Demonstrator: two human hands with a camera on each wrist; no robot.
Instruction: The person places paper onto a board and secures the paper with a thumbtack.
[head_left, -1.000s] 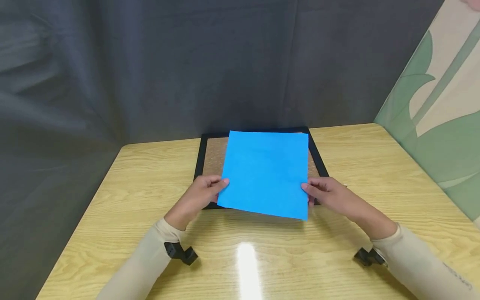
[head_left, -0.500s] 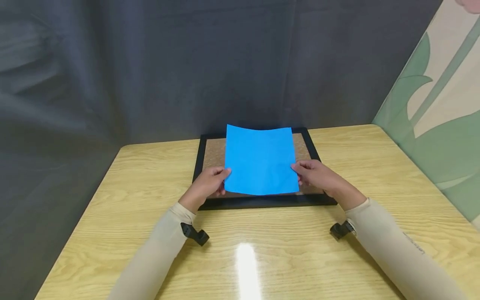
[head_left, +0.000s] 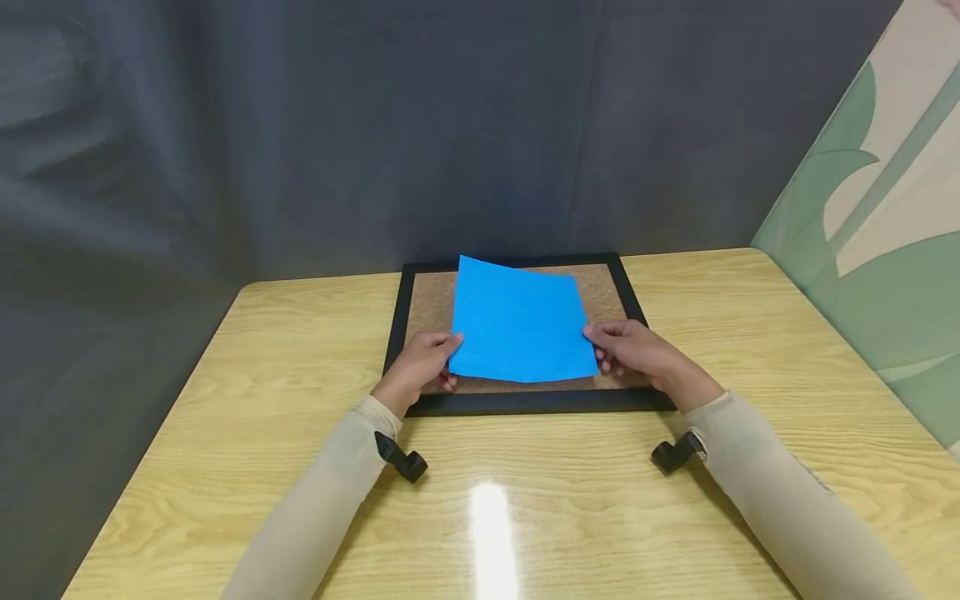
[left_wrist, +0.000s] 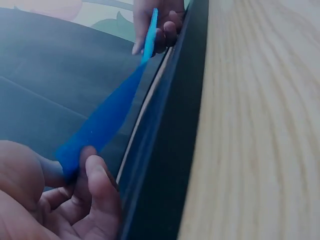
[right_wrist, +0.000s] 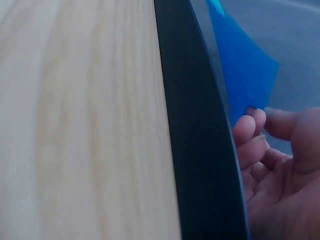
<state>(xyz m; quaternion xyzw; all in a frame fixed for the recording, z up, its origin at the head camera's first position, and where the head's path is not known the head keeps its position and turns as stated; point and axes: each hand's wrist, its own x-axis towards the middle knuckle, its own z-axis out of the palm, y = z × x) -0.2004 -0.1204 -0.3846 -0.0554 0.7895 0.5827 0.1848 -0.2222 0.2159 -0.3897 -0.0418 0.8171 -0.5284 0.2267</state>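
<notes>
A sheet of blue paper (head_left: 521, 321) is held over a cork board (head_left: 431, 304) with a black frame. My left hand (head_left: 422, 364) pinches the sheet's left edge near its lower corner, thumb on top. On the opposite side, my right hand (head_left: 633, 348) pinches the right edge close to the lower corner. In the left wrist view the paper (left_wrist: 107, 117) stretches between both hands, slightly bowed and raised above the board. The right wrist view shows the paper (right_wrist: 245, 65) between thumb and fingertips. Much of the cork lies hidden beneath it.
The board lies on a light wooden table (head_left: 300, 350), near its back edge. A dark cloth (head_left: 420, 125) hangs behind. At the right stands a panel with a green leaf pattern (head_left: 900, 250). Light glares off the table's front part (head_left: 492, 533).
Both hands have carried the blue paper away from me, farther over the board, and drawn closer together. In the last half second, its far right corner has sunk toward the cork.
</notes>
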